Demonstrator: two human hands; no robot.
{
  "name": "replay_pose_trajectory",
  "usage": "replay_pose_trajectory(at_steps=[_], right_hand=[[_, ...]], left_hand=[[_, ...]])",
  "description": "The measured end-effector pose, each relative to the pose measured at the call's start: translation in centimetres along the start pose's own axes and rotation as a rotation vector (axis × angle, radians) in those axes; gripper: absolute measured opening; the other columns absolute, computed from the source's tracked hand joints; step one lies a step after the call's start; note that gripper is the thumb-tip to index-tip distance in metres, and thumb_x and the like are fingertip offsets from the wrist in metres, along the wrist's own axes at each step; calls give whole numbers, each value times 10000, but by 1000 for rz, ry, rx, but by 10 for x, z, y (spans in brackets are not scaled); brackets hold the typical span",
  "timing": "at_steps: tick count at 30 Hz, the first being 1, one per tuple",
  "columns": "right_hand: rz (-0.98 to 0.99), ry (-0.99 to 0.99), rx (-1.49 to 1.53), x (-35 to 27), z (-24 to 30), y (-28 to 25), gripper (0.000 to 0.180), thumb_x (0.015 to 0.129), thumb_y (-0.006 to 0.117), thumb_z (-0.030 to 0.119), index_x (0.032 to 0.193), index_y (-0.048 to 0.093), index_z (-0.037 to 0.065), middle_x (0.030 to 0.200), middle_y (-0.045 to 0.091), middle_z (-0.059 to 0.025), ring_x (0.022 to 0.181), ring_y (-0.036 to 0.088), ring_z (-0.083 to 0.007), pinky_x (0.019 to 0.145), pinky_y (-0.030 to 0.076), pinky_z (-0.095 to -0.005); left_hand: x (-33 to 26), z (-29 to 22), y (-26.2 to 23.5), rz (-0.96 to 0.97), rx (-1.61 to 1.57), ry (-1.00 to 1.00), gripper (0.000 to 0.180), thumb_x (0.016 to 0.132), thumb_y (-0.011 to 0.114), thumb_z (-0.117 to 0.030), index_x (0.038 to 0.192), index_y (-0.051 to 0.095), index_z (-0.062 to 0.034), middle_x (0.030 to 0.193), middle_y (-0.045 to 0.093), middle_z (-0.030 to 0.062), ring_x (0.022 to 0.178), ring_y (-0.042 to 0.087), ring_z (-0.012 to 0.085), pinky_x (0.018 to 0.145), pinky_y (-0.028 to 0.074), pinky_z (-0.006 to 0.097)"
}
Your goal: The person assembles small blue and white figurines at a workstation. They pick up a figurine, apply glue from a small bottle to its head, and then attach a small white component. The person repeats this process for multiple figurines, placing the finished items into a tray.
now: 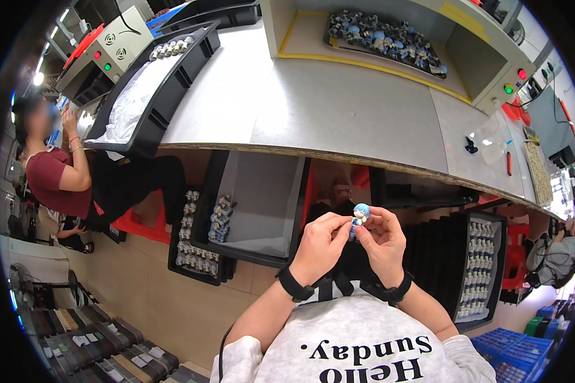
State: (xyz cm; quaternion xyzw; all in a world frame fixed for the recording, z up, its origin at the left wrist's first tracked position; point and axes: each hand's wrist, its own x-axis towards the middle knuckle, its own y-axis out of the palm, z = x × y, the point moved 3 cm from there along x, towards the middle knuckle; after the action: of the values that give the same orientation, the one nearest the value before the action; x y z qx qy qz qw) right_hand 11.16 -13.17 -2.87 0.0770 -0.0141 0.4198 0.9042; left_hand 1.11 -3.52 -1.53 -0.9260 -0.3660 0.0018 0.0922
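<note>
A blue-haired figurine (360, 216) sits at centre. At seven o'clock, a black tray (249, 203) with grey lining; at twelve, a grey worktable (338, 108) edged with yellow tape (370, 66); black wristbands (295, 285) at six.

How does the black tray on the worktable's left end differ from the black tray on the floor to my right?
The table tray sits on the grey worktable, lined with white sheeting, with only one short row of figures at its far end. The floor tray stands lower, beside the person's right arm, and is filled with rows of pale figures. Both are black and rectangular.
</note>
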Motion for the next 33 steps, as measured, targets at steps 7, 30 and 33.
replay_pose_trajectory(at_steps=[7, 30, 33], right_hand=[[-22, 11, 38, -2, -5, 1, 367, 821, 627, -4, 1151, 467, -17, 956, 574, -79, 879, 569, -114, 785, 496, -237], [-351, -187, -142, 21, 12, -101, 341, 841, 571, -5, 1164, 463, -3, 918, 580, -66, 804, 568, -110, 725, 472, -221], [-556, -401, -252, 45, 30, -158, 305, 838, 579, -5, 1122, 467, -10, 877, 542, -39, 752, 527, -86, 694, 462, -211]], left_hand=[[-1, -4, 8, -154, 375, 342, 79, 798, 569, -10, 857, 600, 33, 788, 602, 141, 659, 592, 289, 575, 483, 337], [1, -7, 18, -175, 472, 289, 39, 754, 590, 0, 792, 598, -3, 691, 572, 109, 584, 568, 254, 535, 461, 330], [0, -9, 19, -144, 489, 255, 35, 748, 590, -7, 783, 594, -14, 690, 566, 111, 611, 566, 274, 549, 460, 349]])
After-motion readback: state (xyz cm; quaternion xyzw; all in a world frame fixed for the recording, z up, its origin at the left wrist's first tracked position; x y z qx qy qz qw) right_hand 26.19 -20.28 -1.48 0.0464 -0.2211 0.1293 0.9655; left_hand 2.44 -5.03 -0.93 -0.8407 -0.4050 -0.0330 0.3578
